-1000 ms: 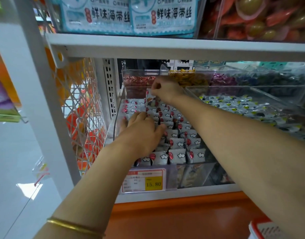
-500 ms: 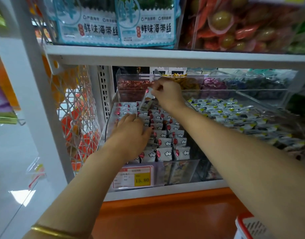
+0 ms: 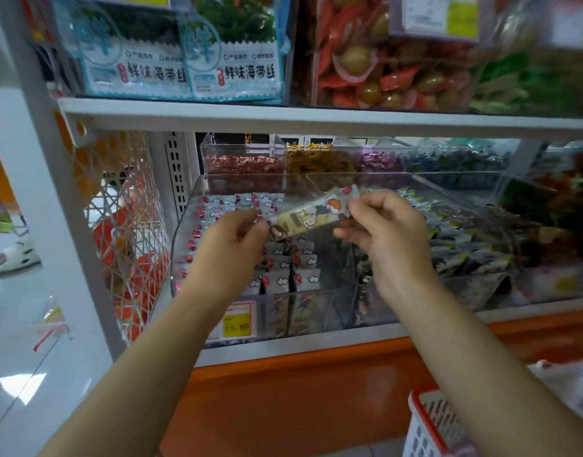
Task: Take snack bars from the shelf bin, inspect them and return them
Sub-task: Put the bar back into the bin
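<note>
Snack bar sits tilted above the clear bin, its lower end pinched by the left hand, its upper end by the right hand. The bin holds rows of what look like matching bars.

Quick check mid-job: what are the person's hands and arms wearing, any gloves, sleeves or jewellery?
The left hand and right hand are bare, no gloves. Both forearms are uncovered to the frame's edge: no sleeves, watch or bracelet in view. No rings visible.
</note>
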Demonstrator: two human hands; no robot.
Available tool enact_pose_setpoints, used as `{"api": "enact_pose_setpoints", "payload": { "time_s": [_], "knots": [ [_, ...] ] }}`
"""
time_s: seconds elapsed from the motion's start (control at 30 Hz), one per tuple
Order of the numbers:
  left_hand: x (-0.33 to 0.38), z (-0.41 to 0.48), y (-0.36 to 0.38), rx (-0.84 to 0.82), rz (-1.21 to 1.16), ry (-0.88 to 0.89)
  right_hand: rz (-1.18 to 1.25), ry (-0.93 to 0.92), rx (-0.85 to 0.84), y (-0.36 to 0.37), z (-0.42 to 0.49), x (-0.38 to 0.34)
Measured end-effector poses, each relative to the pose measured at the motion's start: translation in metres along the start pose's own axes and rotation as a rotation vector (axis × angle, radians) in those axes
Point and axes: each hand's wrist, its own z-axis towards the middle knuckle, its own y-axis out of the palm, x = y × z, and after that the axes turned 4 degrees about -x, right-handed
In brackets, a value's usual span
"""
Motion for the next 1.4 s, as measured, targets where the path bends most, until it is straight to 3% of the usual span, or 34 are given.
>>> {"api": "enact_pose_setpoints", "payload": {
  "time_s": [0.2, 0.5, 0.67, 0.83, 1.07, 1.4],
  "knots": [
    [0.004, -0.003, 0.005, -0.098, -0.298, -0.07, 0.138, 0.09, 0.015, -0.014, -0.014, 0.002],
    [0.001, 0.0, 0.005, 0.005, -0.725, -0.22, 0.357, 0.211, -0.087, -0.014, -0.018, 0.007],
    [0.002, -0.003, 0.004, 0.093, -0.423, -0.135, 0.467, 0.296, -0.077, -0.012, -0.017, 0.007],
    [0.007, -0.008, 0.003, 0.038, -0.351, -0.039, 0.527, 0.34, -0.008, -0.014, -0.016, 0.005],
    [0.004, -0.003, -0.002, -0.232, -0.596, -0.048, 0.516, 0.327, 0.077, -0.021, -0.013, 0.001],
    [-0.009, 0.003, -0.009, -0.199, -0.628, -0.075, 0.385, 0.167, -0.066, -0.022, -0.013, 0.005]
  ]
}}
